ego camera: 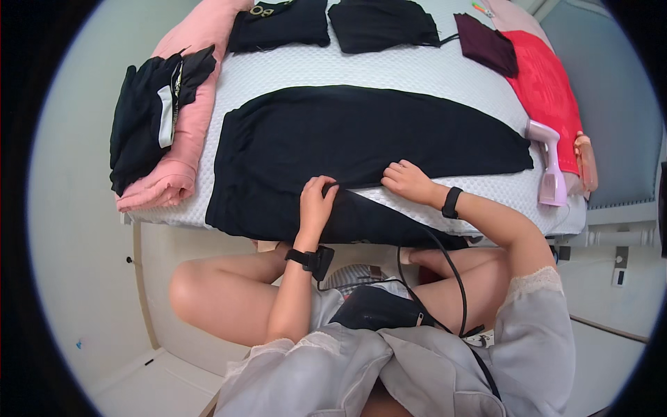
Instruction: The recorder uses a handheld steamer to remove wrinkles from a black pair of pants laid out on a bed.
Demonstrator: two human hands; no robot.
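A pair of black trousers (333, 130) lies spread on the white quilted mattress, waistband at the left, one leg reaching right and the other hanging over the near edge. My left hand (316, 200) rests near where the legs part, its thumb and forefinger close together at the cloth; whether they pinch it I cannot tell. My right hand (406, 181) lies at the near edge of the far leg, fingers bent on the fabric. A black band is on each wrist.
Folded black garments (383, 23) lie along the far side, with a maroon one (487, 44). More dark clothes (143, 114) sit on a rolled pink quilt (190, 151) at left. A lilac handheld steamer (552, 167) and a bottle (587, 161) are at right. Black cables (461, 281) hang before me.
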